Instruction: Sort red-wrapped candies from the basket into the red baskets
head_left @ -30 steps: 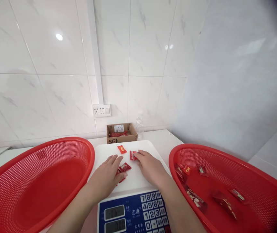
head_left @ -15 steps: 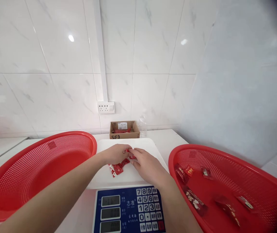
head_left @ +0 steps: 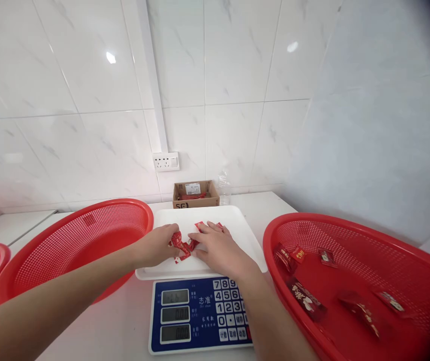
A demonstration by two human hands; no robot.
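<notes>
left hand (head_left: 157,246) clutching red packets (head_left: 179,246) | right hand (head_left: 218,248) flat (fingers spread) on tray (head_left: 245,225) | right basket (head_left: 369,250): loose packets (head_left: 307,301)

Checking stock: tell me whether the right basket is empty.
No, several packets lie in the right basket.

Probably a small packing or weighing room for wrapped snacks: glossy white wall tiles (head_left: 237,60), a white counter (head_left: 271,205), an electronic price scale (head_left: 199,313) flanked by a left red mesh basket (head_left: 98,230) and a right red mesh basket (head_left: 369,250), and a cardboard stock box (head_left: 195,194).
</notes>
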